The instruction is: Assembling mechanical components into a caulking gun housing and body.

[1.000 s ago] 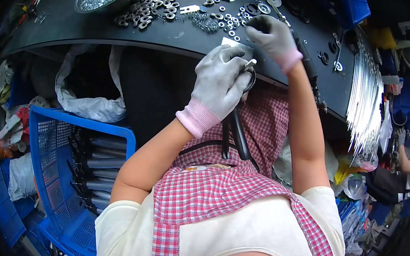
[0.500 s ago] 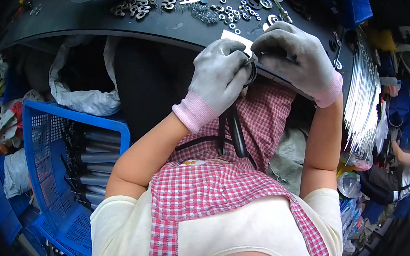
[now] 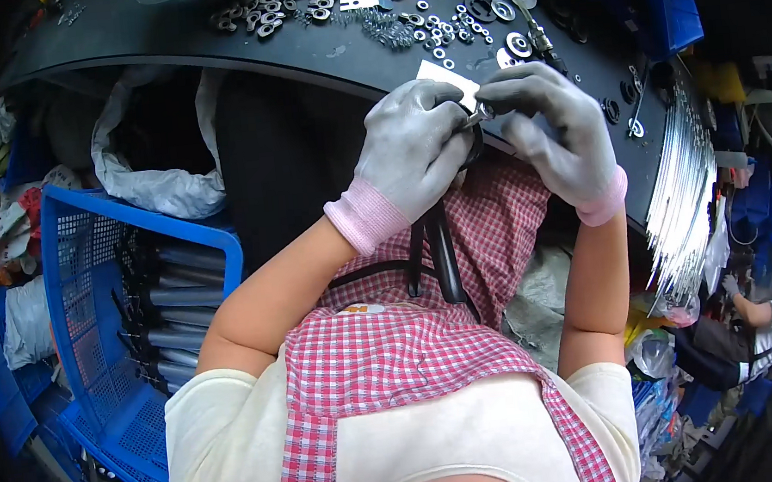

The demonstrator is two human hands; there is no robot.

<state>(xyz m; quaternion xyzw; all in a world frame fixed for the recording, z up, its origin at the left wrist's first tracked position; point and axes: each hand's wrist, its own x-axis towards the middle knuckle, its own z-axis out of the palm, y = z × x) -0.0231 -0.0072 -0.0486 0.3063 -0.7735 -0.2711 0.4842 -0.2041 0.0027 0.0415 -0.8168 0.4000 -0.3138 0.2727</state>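
A dark desk [image 3: 322, 57] crosses the room, a blue basket [image 3: 75, 294] of grey tubes standing before its front edge, toward the left. Thin metal rods [image 3: 683, 184] fan out at its right end. Just off the front edge, a black tube [image 3: 444, 259] runs down from the left hand [image 3: 414, 141], which is curled closed around it. The right hand [image 3: 566, 135] is half open. Springs [image 3: 387, 30] and rings [image 3: 465, 24] lie toward the far edge. A small metal piece [image 3: 483, 112] sits by the right fingertips; whether they grip it, I cannot tell.

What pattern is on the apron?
The apron has pinkish-red and white checks, seen best in the head view.
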